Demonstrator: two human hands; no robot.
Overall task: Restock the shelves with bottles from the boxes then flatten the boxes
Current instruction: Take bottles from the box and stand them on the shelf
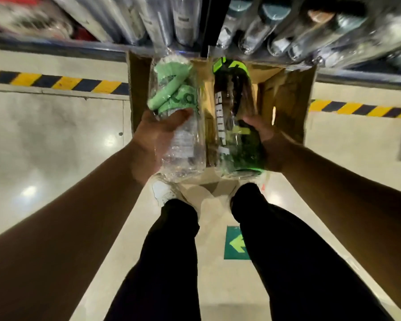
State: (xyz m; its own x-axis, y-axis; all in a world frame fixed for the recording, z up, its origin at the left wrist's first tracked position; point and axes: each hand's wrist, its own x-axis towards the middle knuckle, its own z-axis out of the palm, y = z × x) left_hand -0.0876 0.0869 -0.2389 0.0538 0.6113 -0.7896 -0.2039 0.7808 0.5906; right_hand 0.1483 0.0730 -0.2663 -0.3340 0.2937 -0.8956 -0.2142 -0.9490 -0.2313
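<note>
- The pale, glossy floor (44,135) fills the left, crossed by a yellow-and-black hazard stripe (56,82) that runs along in front of the shelf (56,46).
- The shelf edge spans the top of the view. Rows of shelf bottles (259,31), clear and dark, stand packed on it; motion blur hides their labels.
- The left hand (153,133) grips a clear bottle (178,107) from its left side, with the thumb curled over the front just below a light green label.
- The clear bottle is held in the air above an open cardboard box (285,105), its base towards the person.
- The box sits on the floor against the foot of the shelf with its flaps spread outward. The two bottles block most of its inside, so I cannot tell what it contains.
- A dark green bottle (236,126) with white lettering and bright green trim hangs just beside the clear one, almost touching it.
- The right hand (269,144) holds the dark green bottle from its right side, palm wrapped round the lower body and thumb across the front.
- Below the hands, two legs in black trousers (171,262) stand close to the box, a white shoe (162,191) at its near edge.
- A green floor sign with an arrow (236,243) shows between the legs.
- The hazard stripe picks up again right of the box.
</note>
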